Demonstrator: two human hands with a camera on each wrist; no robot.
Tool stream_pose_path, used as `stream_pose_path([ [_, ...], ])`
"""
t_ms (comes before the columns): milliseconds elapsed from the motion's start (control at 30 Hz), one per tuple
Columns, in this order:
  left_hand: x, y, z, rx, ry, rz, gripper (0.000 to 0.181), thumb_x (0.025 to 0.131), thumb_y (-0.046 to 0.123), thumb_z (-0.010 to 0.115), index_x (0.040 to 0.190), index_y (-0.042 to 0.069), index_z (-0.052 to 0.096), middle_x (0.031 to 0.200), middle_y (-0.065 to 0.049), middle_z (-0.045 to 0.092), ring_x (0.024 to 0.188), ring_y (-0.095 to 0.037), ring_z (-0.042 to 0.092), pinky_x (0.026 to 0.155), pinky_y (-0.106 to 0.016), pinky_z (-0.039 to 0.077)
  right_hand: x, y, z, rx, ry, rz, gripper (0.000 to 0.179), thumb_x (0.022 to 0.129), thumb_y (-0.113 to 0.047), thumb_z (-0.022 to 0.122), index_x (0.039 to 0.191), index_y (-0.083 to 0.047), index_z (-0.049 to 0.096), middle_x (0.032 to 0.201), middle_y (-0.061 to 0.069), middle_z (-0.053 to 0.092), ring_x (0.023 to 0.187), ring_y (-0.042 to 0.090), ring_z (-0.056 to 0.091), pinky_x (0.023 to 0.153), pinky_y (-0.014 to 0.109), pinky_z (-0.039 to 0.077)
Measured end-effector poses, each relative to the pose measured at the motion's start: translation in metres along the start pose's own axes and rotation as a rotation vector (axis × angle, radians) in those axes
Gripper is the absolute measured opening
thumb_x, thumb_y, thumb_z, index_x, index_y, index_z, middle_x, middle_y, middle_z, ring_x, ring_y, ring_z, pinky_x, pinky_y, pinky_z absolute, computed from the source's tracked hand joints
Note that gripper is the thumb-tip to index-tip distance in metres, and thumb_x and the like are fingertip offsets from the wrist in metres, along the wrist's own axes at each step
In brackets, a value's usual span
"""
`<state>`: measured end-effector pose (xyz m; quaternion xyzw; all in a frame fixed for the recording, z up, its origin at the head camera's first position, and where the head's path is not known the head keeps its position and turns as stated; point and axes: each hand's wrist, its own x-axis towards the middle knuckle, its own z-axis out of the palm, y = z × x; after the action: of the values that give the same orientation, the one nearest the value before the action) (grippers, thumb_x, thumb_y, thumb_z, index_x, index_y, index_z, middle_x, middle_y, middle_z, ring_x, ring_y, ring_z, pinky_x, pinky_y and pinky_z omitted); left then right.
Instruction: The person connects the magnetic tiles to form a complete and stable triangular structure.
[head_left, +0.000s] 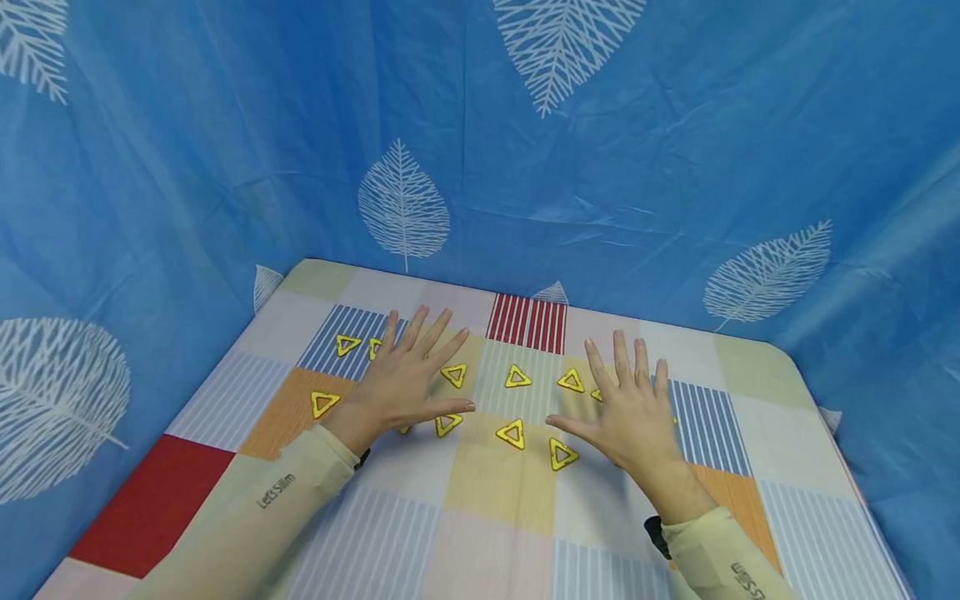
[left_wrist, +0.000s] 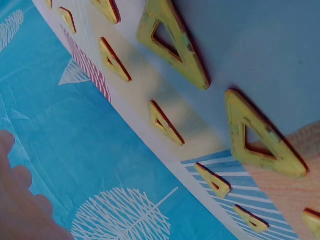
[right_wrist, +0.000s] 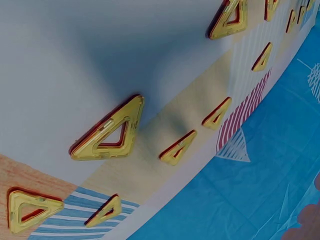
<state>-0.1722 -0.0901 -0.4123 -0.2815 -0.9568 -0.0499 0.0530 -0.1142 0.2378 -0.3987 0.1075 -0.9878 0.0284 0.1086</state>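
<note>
Yellow triangles [head_left: 518, 384], mixed pointing directions

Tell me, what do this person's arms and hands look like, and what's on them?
The left hand and right hand wear no gloves. The left sleeve and right sleeve are pale cream, each with dark lettering; the left reads "Let's Slim", the right is partly cut off. Something black shows at the left cuff and right cuff, mostly hidden.
</note>
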Motion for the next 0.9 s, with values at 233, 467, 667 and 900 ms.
stream_pose_path([
  [233, -0.002, -0.001, 0.007, -0.036, 0.016, 0.026, 0.102, 0.082, 0.088, 0.042, 0.162, 0.027, 0.022, 0.168, -0.003, -0.003, 0.151, -0.03, -0.012, 0.114, -0.057, -0.013, 0.003, -0.004, 0.0, -0.003, -0.012, -0.007, 0.121, 0.072, -0.087, 0.059, 0.163, -0.018, 0.02, 0.166, 0.019, 0.003, 0.151, 0.041, -0.003, 0.114, 0.066, 0.005],
  [467, 0.0, 0.0, 0.007, -0.066, 0.051, 0.047, 0.103, 0.082, 0.084, 0.049, 0.162, 0.025, 0.021, 0.168, -0.006, 0.001, 0.152, -0.03, -0.007, 0.117, -0.056, -0.004, 0.007, -0.006, 0.002, 0.025, -0.019, -0.029, 0.121, 0.071, -0.089, 0.058, 0.162, -0.016, 0.024, 0.165, 0.022, 0.008, 0.151, 0.041, 0.001, 0.114, 0.064, 0.009],
  [667, 0.002, 0.002, 0.007, -0.135, 0.043, 0.051, 0.107, 0.081, 0.085, 0.051, 0.163, 0.025, 0.016, 0.168, -0.006, 0.001, 0.153, -0.028, -0.002, 0.118, -0.053, 0.0, 0.011, -0.014, 0.004, 0.116, -0.053, -0.035, 0.122, 0.071, -0.088, 0.06, 0.163, -0.019, 0.019, 0.165, 0.021, 0.011, 0.149, 0.043, 0.012, 0.116, 0.061, 0.011],
  [900, -0.004, 0.004, 0.006, -0.325, 0.011, 0.017, 0.11, 0.075, 0.085, 0.059, 0.162, 0.036, 0.013, 0.168, -0.002, 0.008, 0.149, -0.031, 0.024, 0.116, -0.055, 0.021, 0.008, -0.027, 0.008, 0.261, -0.065, -0.034, 0.122, 0.07, -0.077, 0.074, 0.163, -0.024, 0.015, 0.164, 0.018, 0.019, 0.136, 0.043, 0.043, 0.106, 0.058, 0.037],
])
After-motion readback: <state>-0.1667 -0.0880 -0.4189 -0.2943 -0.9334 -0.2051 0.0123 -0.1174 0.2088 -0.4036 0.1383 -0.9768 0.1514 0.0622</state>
